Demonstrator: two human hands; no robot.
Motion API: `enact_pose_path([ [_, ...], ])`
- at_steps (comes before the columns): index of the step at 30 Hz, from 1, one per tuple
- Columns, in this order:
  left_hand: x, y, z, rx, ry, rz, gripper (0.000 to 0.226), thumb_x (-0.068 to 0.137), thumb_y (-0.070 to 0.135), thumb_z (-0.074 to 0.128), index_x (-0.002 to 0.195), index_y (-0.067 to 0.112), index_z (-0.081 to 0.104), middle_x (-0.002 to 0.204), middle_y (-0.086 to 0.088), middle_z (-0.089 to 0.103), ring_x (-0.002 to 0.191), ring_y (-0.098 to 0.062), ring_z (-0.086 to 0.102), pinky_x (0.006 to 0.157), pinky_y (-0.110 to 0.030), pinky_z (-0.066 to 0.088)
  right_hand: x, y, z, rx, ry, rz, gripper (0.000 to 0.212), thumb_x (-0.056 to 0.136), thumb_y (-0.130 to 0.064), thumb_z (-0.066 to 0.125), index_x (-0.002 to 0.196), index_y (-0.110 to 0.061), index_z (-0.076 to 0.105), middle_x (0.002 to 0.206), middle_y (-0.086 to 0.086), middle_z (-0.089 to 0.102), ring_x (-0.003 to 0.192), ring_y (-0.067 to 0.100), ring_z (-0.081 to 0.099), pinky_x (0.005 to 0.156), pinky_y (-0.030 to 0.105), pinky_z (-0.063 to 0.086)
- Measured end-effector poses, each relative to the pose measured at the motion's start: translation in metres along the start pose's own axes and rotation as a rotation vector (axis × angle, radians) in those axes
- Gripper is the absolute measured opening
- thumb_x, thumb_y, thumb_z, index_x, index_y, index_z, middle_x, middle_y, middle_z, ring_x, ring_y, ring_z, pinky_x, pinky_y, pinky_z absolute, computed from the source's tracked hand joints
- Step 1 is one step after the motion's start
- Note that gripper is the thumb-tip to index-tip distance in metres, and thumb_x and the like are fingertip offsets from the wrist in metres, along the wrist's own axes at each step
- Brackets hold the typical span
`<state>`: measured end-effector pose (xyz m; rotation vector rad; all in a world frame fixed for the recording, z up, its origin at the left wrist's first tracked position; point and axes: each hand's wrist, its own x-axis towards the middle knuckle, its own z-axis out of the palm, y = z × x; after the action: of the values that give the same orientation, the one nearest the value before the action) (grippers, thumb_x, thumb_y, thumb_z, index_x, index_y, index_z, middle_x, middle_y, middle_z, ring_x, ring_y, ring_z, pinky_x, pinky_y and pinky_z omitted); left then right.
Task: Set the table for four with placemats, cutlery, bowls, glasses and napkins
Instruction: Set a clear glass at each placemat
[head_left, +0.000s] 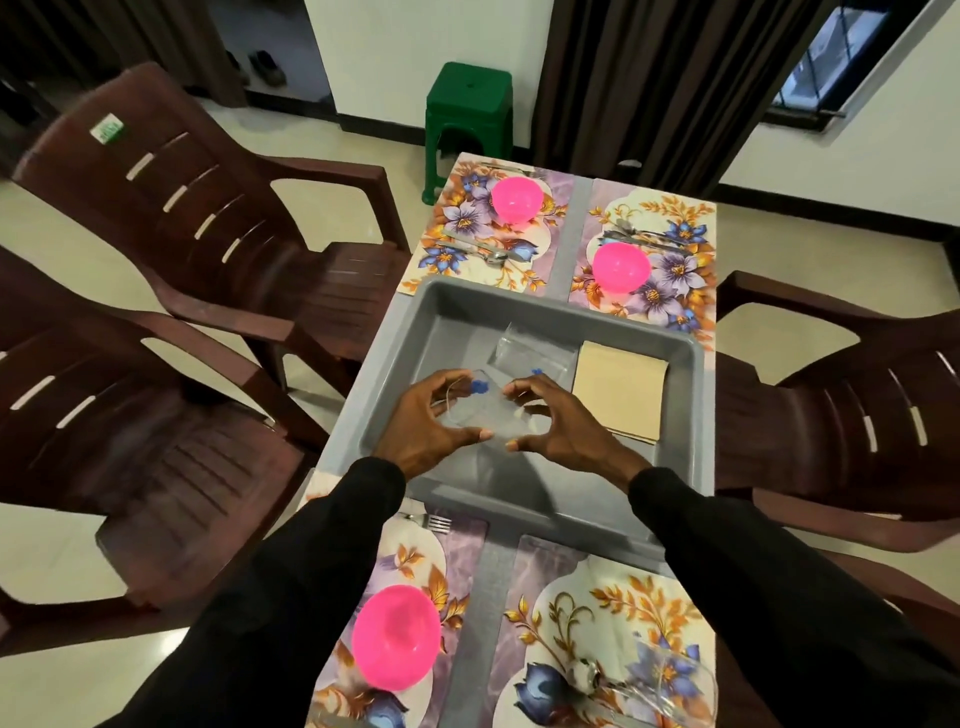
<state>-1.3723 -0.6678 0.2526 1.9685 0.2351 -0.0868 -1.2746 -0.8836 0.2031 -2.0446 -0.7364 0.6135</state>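
Observation:
Four floral placemats lie on the table, such as the far-left placemat (457, 218). Pink bowls (517, 199) (621, 270) (397, 636) stand on three of them. Cutlery (483, 253) lies on the mats, with a fork (434, 521) at the near left. Inside the grey tray (597, 317), my left hand (426, 426) grips a clear glass (470, 410) with a blue flower print. My right hand (563, 423) grips a second clear glass (519, 421) that touches the first. Another glass (530, 351) lies in the tray beside a stack of beige napkins (621, 389). One more glass (675, 680) rests on the near-right mat.
Dark brown plastic chairs stand on both sides: two on the left (208, 218) (130, 457) and one on the right (857, 415). A green stool (467, 114) stands beyond the table's far end, near dark curtains.

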Motion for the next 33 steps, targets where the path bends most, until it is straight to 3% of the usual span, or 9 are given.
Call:
enact_pose_path([
  [4,-0.006,-0.004,-0.013,0.04,0.073,0.044,0.072,0.068,0.038,0.091,0.131,0.021,0.06,0.127,0.008,0.067,0.121,-0.008,0.061,0.107,-0.038,0.051,0.019,0.002,-0.02,-0.194,-0.092,0.044,0.09,0.076,-0.031,0.089,0.151,-0.022,0.039,0.152,0.0,0.039,0.134,0.015,0.043,0.111,0.026,0.036],
  [6,-0.012,-0.008,-0.024,0.054,0.12,0.054,0.073,0.069,0.031,0.093,0.133,0.021,0.06,0.128,0.007,0.067,0.122,-0.011,0.061,0.107,-0.04,0.051,0.036,0.009,-0.031,-0.304,0.03,0.089,0.086,0.08,-0.024,0.086,0.152,-0.018,0.038,0.153,0.007,0.038,0.138,0.023,0.04,0.11,0.026,0.035],
  [10,-0.029,-0.011,-0.042,0.056,0.179,0.083,0.07,0.069,0.025,0.093,0.13,0.017,0.061,0.126,0.005,0.068,0.12,-0.012,0.063,0.105,-0.039,0.053,0.061,0.033,-0.037,-0.59,0.266,0.214,0.076,0.082,-0.021,0.083,0.143,-0.003,0.042,0.145,0.021,0.042,0.134,0.039,0.038,0.107,0.045,0.041],
  [13,-0.043,-0.007,-0.053,0.086,0.206,0.079,0.069,0.071,0.025,0.092,0.131,0.017,0.06,0.127,0.006,0.066,0.12,-0.009,0.062,0.104,-0.031,0.052,0.065,0.047,-0.028,-0.452,0.27,0.309,0.07,0.082,-0.022,0.082,0.138,-0.002,0.044,0.143,0.02,0.042,0.132,0.039,0.039,0.105,0.048,0.042],
  [16,-0.055,-0.005,-0.062,0.096,0.233,0.09,0.067,0.071,0.023,0.092,0.13,0.019,0.06,0.122,0.016,0.063,0.115,0.006,0.059,0.098,-0.012,0.048,0.063,0.05,-0.021,-0.371,0.322,0.308,0.058,0.084,-0.019,0.08,0.132,-0.002,0.051,0.137,0.021,0.048,0.128,0.039,0.045,0.103,0.045,0.042],
  [18,-0.062,-0.004,-0.066,0.094,0.254,0.095,0.067,0.071,0.023,0.092,0.13,0.017,0.061,0.122,0.015,0.064,0.114,0.007,0.059,0.096,-0.008,0.046,0.058,0.047,-0.017,-0.367,0.342,0.313,0.055,0.082,-0.019,0.081,0.127,-0.002,0.056,0.132,0.021,0.052,0.124,0.039,0.049,0.101,0.042,0.044],
  [22,-0.076,-0.002,-0.075,0.08,0.292,0.092,0.069,0.07,0.028,0.093,0.13,0.018,0.061,0.127,0.004,0.066,0.118,-0.009,0.062,0.102,-0.022,0.051,0.038,0.021,-0.007,-0.301,0.408,0.243,0.062,0.077,-0.027,0.086,0.128,-0.006,0.057,0.128,0.014,0.055,0.115,0.031,0.057,0.097,0.041,0.05],
  [26,-0.101,0.01,-0.09,0.054,0.307,0.112,0.068,0.07,0.025,0.094,0.129,0.017,0.061,0.127,0.003,0.067,0.12,-0.014,0.063,0.104,-0.035,0.053,0.012,-0.025,-0.005,-0.265,0.41,0.138,0.063,0.077,-0.029,0.086,0.129,-0.012,0.054,0.127,0.007,0.056,0.112,0.022,0.058,0.096,0.043,0.052],
  [33,-0.168,0.033,-0.141,-0.029,0.376,0.151,0.068,0.067,0.021,0.096,0.126,0.016,0.064,0.124,0.005,0.069,0.116,-0.009,0.065,0.102,-0.035,0.055,-0.031,-0.13,0.016,-0.295,0.412,-0.031,0.072,0.075,-0.036,0.089,0.135,-0.019,0.054,0.13,0.0,0.059,0.112,0.013,0.059,0.095,0.044,0.055],
])
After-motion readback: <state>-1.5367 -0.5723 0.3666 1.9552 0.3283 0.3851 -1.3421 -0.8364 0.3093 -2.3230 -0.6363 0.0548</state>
